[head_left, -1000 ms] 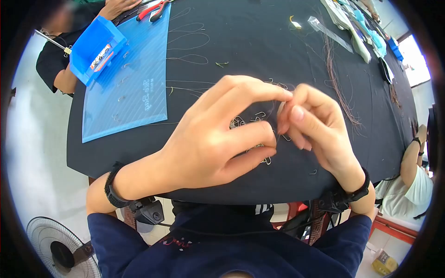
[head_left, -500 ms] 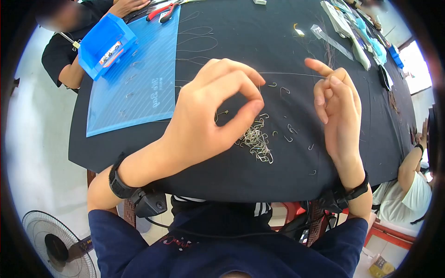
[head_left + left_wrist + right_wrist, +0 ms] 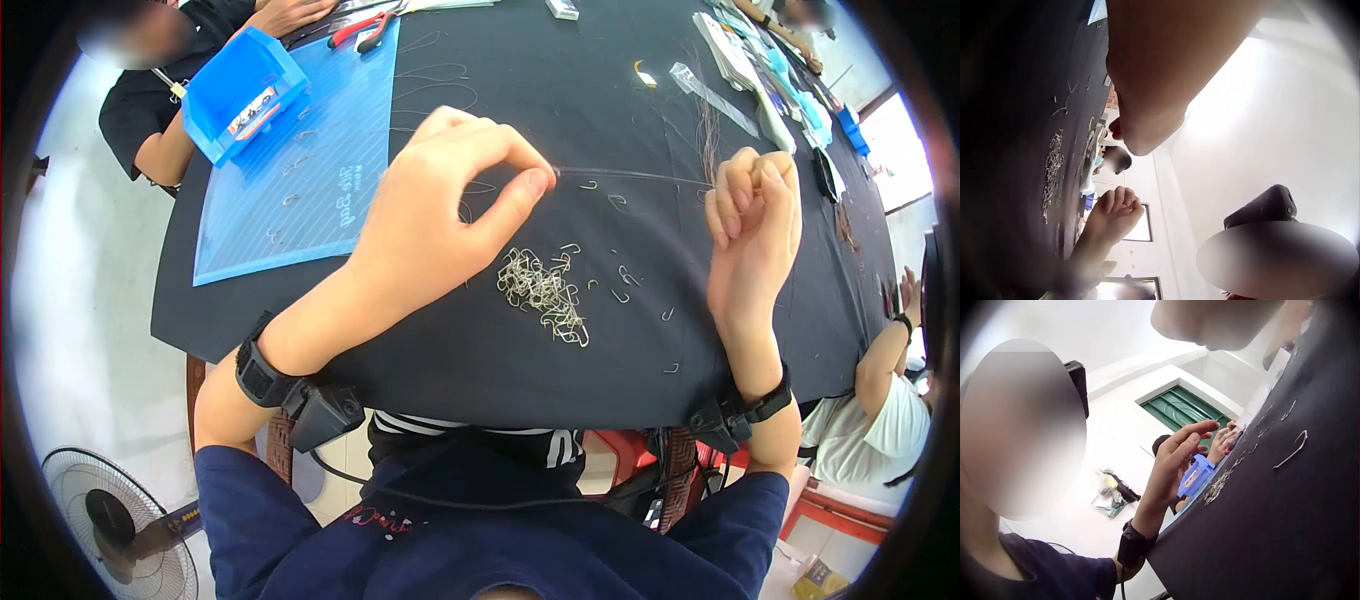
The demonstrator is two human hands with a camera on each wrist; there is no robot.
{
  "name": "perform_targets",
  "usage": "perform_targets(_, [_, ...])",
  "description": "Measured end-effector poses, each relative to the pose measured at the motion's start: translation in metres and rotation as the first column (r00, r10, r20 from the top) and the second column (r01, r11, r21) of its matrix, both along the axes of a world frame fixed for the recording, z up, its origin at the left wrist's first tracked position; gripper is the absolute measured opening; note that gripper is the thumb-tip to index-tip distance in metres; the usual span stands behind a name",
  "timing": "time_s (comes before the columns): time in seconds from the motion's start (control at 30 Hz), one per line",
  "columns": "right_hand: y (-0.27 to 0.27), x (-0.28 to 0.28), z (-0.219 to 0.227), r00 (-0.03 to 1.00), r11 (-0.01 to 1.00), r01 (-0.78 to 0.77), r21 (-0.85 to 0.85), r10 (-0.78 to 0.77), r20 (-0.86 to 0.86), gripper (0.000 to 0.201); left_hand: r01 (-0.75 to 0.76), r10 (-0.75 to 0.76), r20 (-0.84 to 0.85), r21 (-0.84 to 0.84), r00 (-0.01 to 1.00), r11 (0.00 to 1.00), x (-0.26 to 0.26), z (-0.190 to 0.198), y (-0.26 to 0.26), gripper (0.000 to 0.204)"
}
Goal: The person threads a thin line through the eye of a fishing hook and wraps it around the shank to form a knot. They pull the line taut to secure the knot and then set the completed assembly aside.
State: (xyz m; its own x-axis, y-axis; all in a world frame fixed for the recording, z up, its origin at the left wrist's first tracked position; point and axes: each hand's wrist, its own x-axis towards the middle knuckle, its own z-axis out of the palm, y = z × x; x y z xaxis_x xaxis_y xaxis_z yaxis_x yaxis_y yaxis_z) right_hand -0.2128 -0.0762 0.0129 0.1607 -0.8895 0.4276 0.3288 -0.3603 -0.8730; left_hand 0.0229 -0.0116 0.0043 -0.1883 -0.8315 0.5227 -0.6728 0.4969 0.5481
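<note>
A thin fishing line [image 3: 640, 175] runs taut between my two hands above the black table. At its left end, thumb and forefinger of my left hand [image 3: 430, 200] pinch it; anything else between these fingertips is hidden. My right hand [image 3: 752, 230] is raised on the right, fingers curled in around the line's other end. Below and between the hands lies a pile of fishhooks [image 3: 543, 295], seen also in the left wrist view as a heap of hooks [image 3: 1054, 172]. Several loose hooks [image 3: 620, 296] lie to its right, and one hook [image 3: 1294, 450] shows large in the right wrist view.
Left of my hands lies a blue file bag [image 3: 330, 215] with hooks laid along it. A blue bin [image 3: 245, 95] and red-handled pliers [image 3: 365, 32] are on it. Bundled brown lines [image 3: 711, 140] and a clear plastic strip [image 3: 715, 98] lie at the right. Other people sit around the table.
My hands were close together over the hooks and have moved apart, left hand to the left and right hand to the right. The line is now stretched between them, and the hook pile is uncovered.
</note>
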Motion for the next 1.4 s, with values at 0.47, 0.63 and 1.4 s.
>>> perform_targets(0.47, [0.013,0.008,0.008,0.672,0.853,-0.353,0.384,0.517,-0.530,0.018,0.088,-0.051,0.101,-0.399,0.994,0.913,-0.003,0.011,0.001,0.015])
perform_targets(0.63, [0.013,0.009,0.002,0.887,0.965,-0.195,0.176,0.250,-0.389,0.018,0.175,-0.160,0.073,-0.372,0.984,0.912,-0.016,0.008,0.008,0.014])
perform_targets(1.4, [0.029,0.010,0.003,0.864,0.954,-0.299,-0.019,0.262,-0.431,0.008,0.268,-0.219,0.168,-0.378,0.961,0.886,-0.024,0.005,0.017,0.018])
